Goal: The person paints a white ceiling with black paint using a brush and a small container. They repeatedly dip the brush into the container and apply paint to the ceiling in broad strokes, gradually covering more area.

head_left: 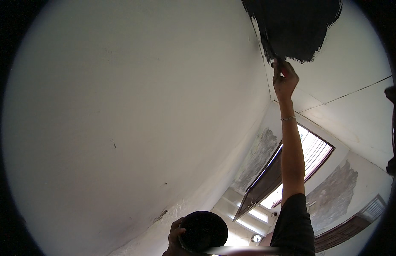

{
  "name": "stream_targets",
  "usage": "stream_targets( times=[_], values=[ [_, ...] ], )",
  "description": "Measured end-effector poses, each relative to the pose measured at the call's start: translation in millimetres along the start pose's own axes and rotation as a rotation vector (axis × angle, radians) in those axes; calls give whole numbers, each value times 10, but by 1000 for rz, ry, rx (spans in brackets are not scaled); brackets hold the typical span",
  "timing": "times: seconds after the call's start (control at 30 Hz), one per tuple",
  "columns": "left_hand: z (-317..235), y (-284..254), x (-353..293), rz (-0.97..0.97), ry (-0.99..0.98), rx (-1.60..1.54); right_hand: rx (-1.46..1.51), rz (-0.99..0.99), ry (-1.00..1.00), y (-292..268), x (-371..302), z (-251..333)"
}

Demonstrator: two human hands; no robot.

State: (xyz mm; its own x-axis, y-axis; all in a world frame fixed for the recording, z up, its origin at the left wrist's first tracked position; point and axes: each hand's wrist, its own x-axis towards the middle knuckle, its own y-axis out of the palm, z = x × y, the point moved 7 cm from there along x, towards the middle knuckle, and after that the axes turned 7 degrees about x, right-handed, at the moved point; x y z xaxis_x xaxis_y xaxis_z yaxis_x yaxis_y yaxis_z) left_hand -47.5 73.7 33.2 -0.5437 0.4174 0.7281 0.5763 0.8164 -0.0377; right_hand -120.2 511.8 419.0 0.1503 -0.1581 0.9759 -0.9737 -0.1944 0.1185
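My right arm (292,158) is stretched up to the ceiling. The right hand (286,81) pinches a paintbrush (269,49), whose dark bristle end barely stands out from the black paint (296,27) behind it. The painted patch has ragged, streaky edges and runs along the joint between ceiling and wall. Low in view, my left hand (174,236) grips the side of a round black tub (204,231), thumb at its rim. The tub's inside is dark; I cannot tell how full it is.
A large white wall (134,106) with small marks fills the left. Pale ceiling panels (352,109) lie to the right. Beyond my arm are a barred window (313,149) with an open brown shutter (262,183), grey wall patches (334,187) and a dark door (343,232).
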Motion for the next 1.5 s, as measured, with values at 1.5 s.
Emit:
stream_targets(
  times=[1.5],
  values=[
    [-147, 25, -32, -31, 2, 10, -95, 97, -255, 124, 28, 310]
  ],
)
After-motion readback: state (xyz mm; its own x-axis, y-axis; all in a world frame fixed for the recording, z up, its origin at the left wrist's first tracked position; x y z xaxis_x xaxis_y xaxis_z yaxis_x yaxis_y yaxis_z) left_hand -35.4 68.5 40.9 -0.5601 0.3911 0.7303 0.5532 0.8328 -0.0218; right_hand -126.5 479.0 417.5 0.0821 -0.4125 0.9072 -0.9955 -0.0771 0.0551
